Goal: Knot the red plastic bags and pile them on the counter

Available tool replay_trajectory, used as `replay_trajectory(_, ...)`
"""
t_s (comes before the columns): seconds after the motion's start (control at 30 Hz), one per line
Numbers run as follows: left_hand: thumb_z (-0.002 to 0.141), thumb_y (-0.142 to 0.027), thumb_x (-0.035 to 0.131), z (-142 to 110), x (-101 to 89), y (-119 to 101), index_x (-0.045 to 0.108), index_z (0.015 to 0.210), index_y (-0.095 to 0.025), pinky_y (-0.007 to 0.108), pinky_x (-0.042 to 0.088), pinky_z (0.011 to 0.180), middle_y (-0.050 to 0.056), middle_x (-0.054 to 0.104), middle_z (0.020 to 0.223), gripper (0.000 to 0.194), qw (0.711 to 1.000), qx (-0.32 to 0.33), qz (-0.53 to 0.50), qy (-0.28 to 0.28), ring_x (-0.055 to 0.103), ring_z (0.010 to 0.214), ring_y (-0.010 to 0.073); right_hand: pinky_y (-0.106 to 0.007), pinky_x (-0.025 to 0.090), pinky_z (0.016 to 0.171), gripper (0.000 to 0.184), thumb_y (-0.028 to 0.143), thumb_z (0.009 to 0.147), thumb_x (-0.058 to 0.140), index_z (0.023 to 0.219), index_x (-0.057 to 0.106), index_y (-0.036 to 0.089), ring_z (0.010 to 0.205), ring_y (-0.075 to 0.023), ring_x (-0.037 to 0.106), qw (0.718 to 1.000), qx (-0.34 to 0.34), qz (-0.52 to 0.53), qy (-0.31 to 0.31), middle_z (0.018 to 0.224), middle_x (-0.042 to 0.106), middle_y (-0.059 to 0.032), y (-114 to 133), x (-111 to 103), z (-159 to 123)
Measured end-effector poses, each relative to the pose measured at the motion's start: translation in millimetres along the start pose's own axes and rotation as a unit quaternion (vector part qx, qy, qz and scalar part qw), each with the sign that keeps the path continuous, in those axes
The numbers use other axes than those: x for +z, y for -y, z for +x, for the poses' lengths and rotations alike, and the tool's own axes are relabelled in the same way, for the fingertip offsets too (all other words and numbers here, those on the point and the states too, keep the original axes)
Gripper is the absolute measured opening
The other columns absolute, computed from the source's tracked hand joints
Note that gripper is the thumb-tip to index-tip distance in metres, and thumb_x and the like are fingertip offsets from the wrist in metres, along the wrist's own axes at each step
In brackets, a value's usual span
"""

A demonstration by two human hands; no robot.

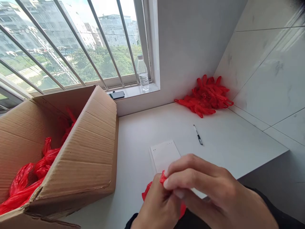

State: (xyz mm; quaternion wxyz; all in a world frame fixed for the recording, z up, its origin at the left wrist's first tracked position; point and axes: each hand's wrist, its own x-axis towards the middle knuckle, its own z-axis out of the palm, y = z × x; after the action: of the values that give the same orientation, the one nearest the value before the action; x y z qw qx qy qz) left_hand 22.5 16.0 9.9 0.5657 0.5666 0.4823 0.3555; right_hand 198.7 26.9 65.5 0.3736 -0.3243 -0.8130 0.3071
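Observation:
Both my hands meet low in the middle of the view, above the white table's near edge. My left hand (157, 206) and my right hand (209, 194) are closed on a small red plastic bag (145, 192), pinching its top between the fingertips. Most of the bag is hidden behind my fingers. Just beyond my hands a white paper pad (164, 154) lies flat on the table (221, 140). A black pen (198, 135) rests further back to the right.
An open cardboard box (88, 152) with red bags (26, 181) inside stands at the left. A heap of red plastic bags (206, 95) lies in the far corner by the tiled wall. A water bottle (143, 73) and a dark phone (116, 94) sit on the window sill.

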Motion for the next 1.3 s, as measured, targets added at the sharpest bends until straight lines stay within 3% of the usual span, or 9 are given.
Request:
replay_trajectory(0.13, 0.098, -0.057, 0.053, 7, -9.2, -8, 0.054, 0.078, -0.022, 0.024, 0.042, 0.058, -0.004, 0.044, 0.064, 0.041, 0.994, -0.064, -0.064, 0.06, 0.037, 0.058, 0.0114, -0.031, 0.053, 0.101, 0.03, 0.019, 0.103, 0.052, 0.131, 0.06, 0.026, 0.117, -0.0176, 0.062, 0.998, 0.062, 0.006, 0.0, 0.125, 0.067, -0.0036, -26, -5, 6)
replay_trajectory(0.27, 0.1, -0.056, 0.051, 10, -15.7, -9, 0.055, 0.073, -0.021, 0.028, 0.036, 0.06, -0.002, 0.047, 0.063, 0.044, 0.984, -0.091, -0.117, 0.101, 0.039, 0.059, 0.0124, -0.027, 0.052, 0.083, 0.009, 0.025, 0.102, 0.056, 0.102, 0.066, 0.024, 0.091, -0.0141, 0.064, 0.99, 0.125, 0.058, 0.019, 0.099, 0.068, 0.0006, -41, -4, 7)
replay_trajectory(0.43, 0.102, -0.052, 0.045, 13, -21.6, -8, 0.065, 0.082, -0.022, 0.029, 0.043, 0.067, 0.0, 0.058, 0.062, 0.042, 0.965, -0.122, -0.219, 0.083, 0.051, 0.06, 0.0152, -0.023, 0.045, 0.057, 0.013, 0.028, 0.104, 0.051, 0.097, 0.06, 0.023, 0.087, -0.0154, 0.062, 0.984, 0.169, 0.061, 0.003, 0.096, 0.064, -0.0015, -35, -4, 3)
replay_trajectory(0.53, 0.1, -0.05, 0.053, 15, -28.0, -10, 0.069, 0.09, -0.021, 0.027, 0.046, 0.07, 0.001, 0.064, 0.072, 0.035, 0.965, -0.118, -0.224, 0.062, 0.058, 0.069, 0.0152, -0.028, 0.053, 0.081, 0.009, 0.029, 0.103, 0.056, 0.099, 0.063, 0.025, 0.1, -0.018, 0.063, 0.985, 0.137, 0.099, 0.026, 0.107, 0.064, -0.003, -38, -1, -1)
replay_trajectory(0.63, 0.094, -0.044, 0.068, 15, -34.9, -13, 0.069, 0.08, -0.018, 0.024, 0.044, 0.069, 0.001, 0.065, 0.075, 0.03, 0.98, -0.093, -0.166, 0.06, 0.057, 0.071, 0.0133, -0.037, 0.046, 0.107, 0.018, 0.035, 0.103, 0.058, 0.118, 0.062, 0.027, 0.121, -0.0211, 0.059, 0.977, 0.128, 0.164, 0.038, 0.127, 0.062, -0.0048, -50, 8, -4)
replay_trajectory(0.8, 0.091, -0.033, 0.072, 9, -42.2, -9, 0.072, 0.086, -0.019, 0.024, 0.047, 0.07, 0.002, 0.068, 0.081, 0.015, 0.989, -0.058, -0.105, 0.092, 0.059, 0.075, 0.0141, -0.036, 0.049, 0.1, 0.042, 0.048, 0.106, 0.049, 0.143, 0.051, 0.027, 0.114, -0.0201, 0.063, 0.96, 0.147, 0.219, 0.096, 0.125, 0.067, -0.0054, -71, 25, -3)
replay_trajectory(0.93, 0.087, -0.012, 0.067, 7, -41.1, 11, 0.069, 0.105, -0.025, 0.023, 0.05, 0.07, 0.002, 0.071, 0.095, 0.023, 0.997, 0.043, 0.052, 0.031, 0.064, 0.082, 0.0154, -0.03, 0.047, 0.074, 0.037, 0.049, 0.108, 0.043, 0.131, 0.059, 0.025, 0.077, -0.0151, 0.057, 0.954, 0.193, 0.212, 0.086, 0.088, 0.065, 0.0008, -79, 32, -4)
replay_trajectory(1.1, 0.09, 0.005, 0.051, 7, -32.7, 45, 0.07, 0.117, -0.026, 0.022, 0.053, 0.071, 0.008, 0.07, 0.109, 0.046, 0.92, 0.273, 0.268, -0.09, 0.07, 0.09, 0.0154, -0.027, 0.042, 0.066, 0.035, 0.036, 0.108, 0.043, 0.14, 0.054, 0.025, 0.068, -0.0136, 0.048, 0.938, 0.233, 0.229, 0.116, 0.076, 0.056, 0.0042, -87, 40, -8)
replay_trajectory(1.3, 0.094, 0.001, 0.057, 3, -32.4, 59, 0.061, 0.141, -0.038, 0.025, 0.056, 0.072, 0.009, 0.067, 0.116, 0.062, 0.898, 0.326, 0.283, -0.082, 0.069, 0.091, 0.0157, -0.029, 0.045, 0.075, 0.025, 0.04, 0.105, 0.05, 0.107, 0.064, 0.019, 0.082, -0.0154, 0.056, 0.934, 0.208, 0.258, 0.132, 0.094, 0.065, -0.0017, -91, 45, -11)
